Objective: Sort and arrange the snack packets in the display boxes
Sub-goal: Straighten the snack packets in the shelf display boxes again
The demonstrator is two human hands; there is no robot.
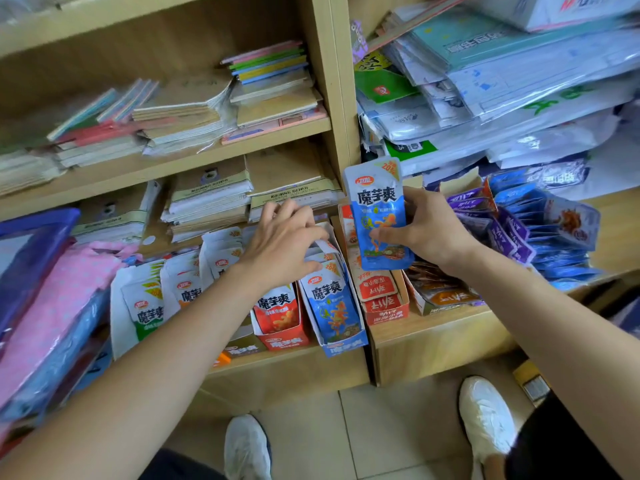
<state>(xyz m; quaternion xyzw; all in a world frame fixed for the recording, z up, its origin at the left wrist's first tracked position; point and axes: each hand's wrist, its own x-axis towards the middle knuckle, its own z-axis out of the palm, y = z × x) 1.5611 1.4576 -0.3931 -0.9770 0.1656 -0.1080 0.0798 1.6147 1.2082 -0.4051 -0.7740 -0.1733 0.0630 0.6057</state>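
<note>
Aloft, right hand point(429, 230) pinches the blue packet point(377, 209) upright.

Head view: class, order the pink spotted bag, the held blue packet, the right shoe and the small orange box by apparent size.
pink spotted bag
blue packet and right shoe: look alike, so unranked
orange box

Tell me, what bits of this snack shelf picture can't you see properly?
Head view:
1. The left hand: fingertips buried among packets in the blue display box; grip unclear.
2. The blue packet in the right hand: small print too tiny.
3. The purple packets: lettering blurred.
4. The pink dotted package: cut off by the left edge.
</note>
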